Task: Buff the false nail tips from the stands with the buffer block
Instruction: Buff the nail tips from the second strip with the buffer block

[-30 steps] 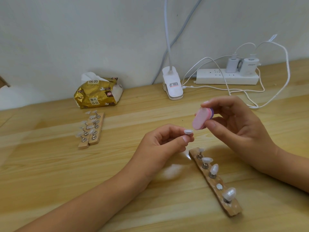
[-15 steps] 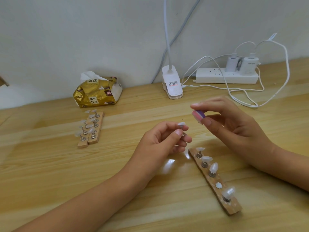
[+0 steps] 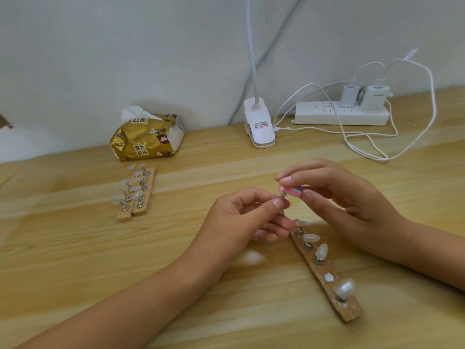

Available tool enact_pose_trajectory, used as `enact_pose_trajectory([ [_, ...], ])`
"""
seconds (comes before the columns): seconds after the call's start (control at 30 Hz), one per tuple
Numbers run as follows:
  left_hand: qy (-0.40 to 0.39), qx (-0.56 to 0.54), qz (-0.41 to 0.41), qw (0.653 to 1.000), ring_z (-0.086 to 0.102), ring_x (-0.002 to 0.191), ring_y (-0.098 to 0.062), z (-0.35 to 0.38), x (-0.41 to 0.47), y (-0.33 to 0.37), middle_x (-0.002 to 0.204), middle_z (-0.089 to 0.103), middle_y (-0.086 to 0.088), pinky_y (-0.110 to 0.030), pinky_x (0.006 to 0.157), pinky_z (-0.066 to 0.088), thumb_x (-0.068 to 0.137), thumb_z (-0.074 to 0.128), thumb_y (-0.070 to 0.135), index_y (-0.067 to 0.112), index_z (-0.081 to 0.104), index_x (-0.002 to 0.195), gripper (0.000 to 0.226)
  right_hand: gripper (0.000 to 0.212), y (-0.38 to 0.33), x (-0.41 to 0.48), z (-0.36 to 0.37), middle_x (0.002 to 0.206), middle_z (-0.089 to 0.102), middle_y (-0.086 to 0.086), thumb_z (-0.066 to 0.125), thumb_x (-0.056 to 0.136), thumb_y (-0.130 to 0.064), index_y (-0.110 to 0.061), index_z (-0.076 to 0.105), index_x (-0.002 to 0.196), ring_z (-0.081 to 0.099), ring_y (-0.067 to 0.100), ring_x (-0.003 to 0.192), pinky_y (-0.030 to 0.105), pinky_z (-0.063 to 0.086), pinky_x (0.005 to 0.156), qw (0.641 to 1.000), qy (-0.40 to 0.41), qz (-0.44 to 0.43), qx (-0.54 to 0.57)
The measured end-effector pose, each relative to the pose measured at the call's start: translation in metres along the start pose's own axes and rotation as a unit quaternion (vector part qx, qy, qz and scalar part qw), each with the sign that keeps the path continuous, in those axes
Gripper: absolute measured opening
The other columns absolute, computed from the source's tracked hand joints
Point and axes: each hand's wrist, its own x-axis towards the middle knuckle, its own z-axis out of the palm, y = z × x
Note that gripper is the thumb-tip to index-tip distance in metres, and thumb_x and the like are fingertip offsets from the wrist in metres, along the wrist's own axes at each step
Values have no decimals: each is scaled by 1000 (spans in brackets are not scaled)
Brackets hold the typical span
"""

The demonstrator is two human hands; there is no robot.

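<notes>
The false nail tip [image 3: 283,196] sits on its metal peg, pinched between the thumb and fingers of the left hand [image 3: 247,217]. The right hand [image 3: 339,197] pinches 1 pink-and-purple buffer block [image 3: 293,190] flat on top of it.

Just near of the hands, 1 wooden stand [image 3: 351,314] carries 4 tips and 1 empty seat [image 3: 329,277], so buffing here looks mid-way.

At far left on the bench [image 3: 75,260], 2 more stands [image 3: 141,210] lie side by side, crowded with tips. I cannot tell whether those are buffed.

Beyond are 1 tissue pack [image 3: 146,139], 1 lamp clip [image 3: 260,129] and 1 power strip [image 3: 327,114].
</notes>
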Motion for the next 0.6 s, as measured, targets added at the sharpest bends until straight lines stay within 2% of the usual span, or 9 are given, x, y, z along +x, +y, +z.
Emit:
enact_pose_trajectory([
  [0.13,3,-5,-11,1000,70,65,-15,1,0,1,74,74,-12,-17,55,53,78,67,28,9,69,87,21,33,-1,0,0,125,59,3,48,99,-9,-21,55,129,59,24,119,25,50,92,1000,5,-10,-3],
  [0.2,0,0,-16,1000,71,66,-16,1,0,2,75,74,-12,-17,56,54,85,65,22,8,69,88,14,30,0,1,1,124,60,5,48,99,-8,-20,59,124,59,23,119,23,49,92,1000,-6,-6,-7],
  [0.3,-1,2,-20,1000,72,69,-16,1,-1,2,77,74,-13,-18,58,54,90,62,17,7,68,89,11,29,-1,0,1,123,60,3,49,99,-11,-23,59,124,59,24,119,29,53,92,1000,-1,16,7],
  [0.4,4,-2,-14,1000,70,63,-14,1,-1,2,73,74,-11,-17,55,53,89,63,15,7,67,87,10,30,-1,-1,1,123,60,2,49,99,-10,-23,59,123,60,23,118,27,51,93,1000,-3,9,-6],
  [0.5,8,2,-9,1000,67,60,-12,1,0,2,69,72,-9,-16,56,52,89,63,14,7,67,85,9,28,0,0,1,121,61,-2,49,99,-13,-22,59,124,60,21,117,30,54,92,999,-1,38,17],
  [0.6,10,2,-4,1000,66,59,-11,1,0,1,67,71,-8,-16,55,52,89,63,12,6,67,85,9,28,-1,-1,1,123,60,1,49,99,-12,-21,59,124,60,24,118,29,53,93,1000,0,20,16],
])
